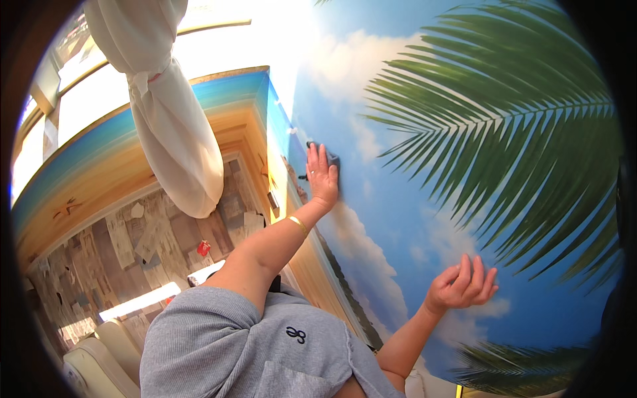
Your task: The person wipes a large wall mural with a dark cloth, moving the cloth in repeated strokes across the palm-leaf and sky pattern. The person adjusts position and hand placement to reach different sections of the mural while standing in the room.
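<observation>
My left hand, with a ring on a finger and a gold bangle on the forearm, presses a dark cloth flat against a wall mural of sky, clouds and palm fronds. Lower on the right, my right hand is beside the same mural with its fingers loosely bent and nothing in it. Whether its fingertips touch the wall cannot be told.
A knotted white curtain hangs at the left by a bright window. Below the sill runs a beach-patterned wall. The wood-patterned floor bears a small red packet. A cream-coloured object stands at the lower left.
</observation>
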`<action>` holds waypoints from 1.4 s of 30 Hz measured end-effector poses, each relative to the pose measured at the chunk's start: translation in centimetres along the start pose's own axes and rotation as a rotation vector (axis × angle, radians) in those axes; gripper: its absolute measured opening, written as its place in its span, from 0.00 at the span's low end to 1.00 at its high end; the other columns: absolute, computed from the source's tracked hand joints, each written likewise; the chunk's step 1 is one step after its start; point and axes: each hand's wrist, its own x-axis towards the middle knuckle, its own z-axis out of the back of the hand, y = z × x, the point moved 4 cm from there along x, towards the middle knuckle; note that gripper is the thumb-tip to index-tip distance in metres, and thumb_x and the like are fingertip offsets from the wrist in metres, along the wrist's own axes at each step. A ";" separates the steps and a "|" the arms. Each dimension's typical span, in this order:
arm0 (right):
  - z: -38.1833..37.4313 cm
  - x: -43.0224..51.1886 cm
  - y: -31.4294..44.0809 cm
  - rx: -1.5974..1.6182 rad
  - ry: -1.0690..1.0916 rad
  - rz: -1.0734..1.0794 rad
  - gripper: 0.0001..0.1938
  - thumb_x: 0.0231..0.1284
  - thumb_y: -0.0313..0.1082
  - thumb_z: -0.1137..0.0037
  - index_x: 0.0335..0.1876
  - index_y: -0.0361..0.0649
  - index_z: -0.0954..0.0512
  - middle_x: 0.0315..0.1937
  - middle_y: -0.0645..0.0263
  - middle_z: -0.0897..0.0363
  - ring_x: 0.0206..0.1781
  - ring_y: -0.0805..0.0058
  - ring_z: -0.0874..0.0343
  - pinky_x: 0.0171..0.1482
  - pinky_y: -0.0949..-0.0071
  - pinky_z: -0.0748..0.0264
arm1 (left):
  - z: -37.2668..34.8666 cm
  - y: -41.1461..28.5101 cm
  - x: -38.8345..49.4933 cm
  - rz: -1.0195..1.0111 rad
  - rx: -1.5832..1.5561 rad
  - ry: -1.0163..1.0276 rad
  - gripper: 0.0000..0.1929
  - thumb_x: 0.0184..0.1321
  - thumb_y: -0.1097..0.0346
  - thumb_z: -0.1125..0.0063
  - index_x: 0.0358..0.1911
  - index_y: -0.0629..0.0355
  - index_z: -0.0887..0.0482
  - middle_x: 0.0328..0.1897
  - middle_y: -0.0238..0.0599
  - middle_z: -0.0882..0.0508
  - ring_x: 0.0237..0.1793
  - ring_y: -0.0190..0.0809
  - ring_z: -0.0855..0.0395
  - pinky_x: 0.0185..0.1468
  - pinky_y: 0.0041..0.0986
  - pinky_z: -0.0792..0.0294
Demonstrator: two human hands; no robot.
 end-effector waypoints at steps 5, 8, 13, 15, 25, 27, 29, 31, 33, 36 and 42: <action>0.0 -0.3 -0.2 0.007 0.001 -0.005 0.10 0.63 0.25 0.46 0.41 0.49 0.15 0.51 0.69 0.18 0.67 0.58 0.28 0.76 0.53 0.44 | -0.2 2.8 -4.7 0.441 -0.047 0.111 0.33 0.77 0.48 0.68 0.80 0.53 0.53 0.84 0.53 0.56 0.82 0.59 0.59 0.81 0.46 0.61; 0.0 -0.3 -0.3 0.003 0.007 0.002 0.10 0.62 0.25 0.47 0.40 0.50 0.15 0.51 0.70 0.18 0.67 0.56 0.29 0.76 0.52 0.45 | -0.7 2.2 -7.5 0.561 -0.093 0.150 0.35 0.77 0.45 0.71 0.80 0.56 0.56 0.84 0.57 0.58 0.82 0.60 0.61 0.81 0.46 0.64; 0.3 -0.5 -0.6 0.035 0.035 -0.018 0.10 0.62 0.27 0.47 0.40 0.51 0.15 0.51 0.70 0.18 0.67 0.56 0.29 0.76 0.51 0.46 | -1.1 -2.9 -8.3 0.516 -0.120 0.159 0.35 0.77 0.47 0.69 0.80 0.58 0.56 0.84 0.60 0.59 0.82 0.63 0.63 0.81 0.46 0.66; 0.5 -0.3 -0.5 0.063 0.047 -0.028 0.09 0.63 0.29 0.49 0.39 0.51 0.15 0.52 0.70 0.18 0.67 0.57 0.29 0.76 0.51 0.46 | -0.8 -6.4 -7.9 0.402 -0.119 0.153 0.35 0.77 0.48 0.67 0.80 0.58 0.56 0.84 0.59 0.59 0.82 0.64 0.63 0.81 0.47 0.66; 1.2 -0.7 -1.6 0.431 -0.035 -0.035 0.09 0.64 0.31 0.50 0.42 0.50 0.17 0.48 0.69 0.16 0.58 0.63 0.22 0.70 0.54 0.38 | 0.9 -25.4 -7.4 -0.599 -0.119 0.107 0.33 0.66 0.53 0.47 0.72 0.61 0.34 0.81 0.65 0.49 0.80 0.73 0.58 0.75 0.66 0.69; 1.8 -0.7 -2.3 0.492 -0.099 -0.052 0.08 0.64 0.30 0.49 0.43 0.49 0.18 0.49 0.68 0.17 0.58 0.62 0.22 0.68 0.53 0.36 | 0.8 -28.3 -8.2 -0.778 -0.146 0.133 0.31 0.64 0.50 0.45 0.68 0.57 0.26 0.80 0.63 0.44 0.80 0.71 0.54 0.76 0.67 0.70; 2.5 -0.7 -3.0 0.517 -0.151 -0.092 0.08 0.64 0.29 0.49 0.45 0.48 0.19 0.49 0.67 0.18 0.58 0.62 0.23 0.67 0.52 0.35 | 0.8 -31.5 -8.7 -0.981 -0.176 0.122 0.28 0.62 0.47 0.44 0.63 0.52 0.20 0.78 0.58 0.37 0.80 0.67 0.49 0.76 0.67 0.70; 2.9 -0.4 -3.3 0.513 -0.166 -0.091 0.09 0.66 0.25 0.49 0.48 0.42 0.22 0.51 0.62 0.19 0.57 0.55 0.24 0.65 0.50 0.32 | 1.0 -33.5 -8.2 -1.069 -0.184 0.156 0.24 0.63 0.47 0.44 0.60 0.44 0.17 0.76 0.47 0.32 0.79 0.59 0.44 0.77 0.65 0.69; 2.4 -0.5 -3.3 0.479 -0.177 -0.122 0.09 0.67 0.25 0.49 0.48 0.40 0.22 0.51 0.61 0.20 0.58 0.55 0.24 0.64 0.50 0.31 | 1.3 -35.3 -7.0 -1.117 -0.212 0.118 0.22 0.63 0.48 0.45 0.60 0.40 0.17 0.76 0.45 0.30 0.79 0.58 0.43 0.77 0.64 0.68; 2.2 -0.3 -2.7 0.415 -0.186 -0.120 0.08 0.67 0.26 0.50 0.48 0.41 0.21 0.50 0.62 0.19 0.58 0.57 0.24 0.62 0.53 0.30 | 1.8 -36.2 -4.7 -1.199 -0.176 0.137 0.23 0.66 0.43 0.49 0.59 0.39 0.15 0.74 0.49 0.29 0.77 0.60 0.41 0.77 0.65 0.67; 1.9 -0.2 -2.3 0.378 -0.158 -0.153 0.09 0.65 0.25 0.51 0.47 0.42 0.21 0.50 0.62 0.19 0.59 0.56 0.23 0.62 0.52 0.31 | 1.9 -34.6 -1.1 -1.156 -0.154 0.135 0.28 0.68 0.35 0.54 0.61 0.43 0.17 0.75 0.52 0.31 0.77 0.65 0.43 0.76 0.66 0.68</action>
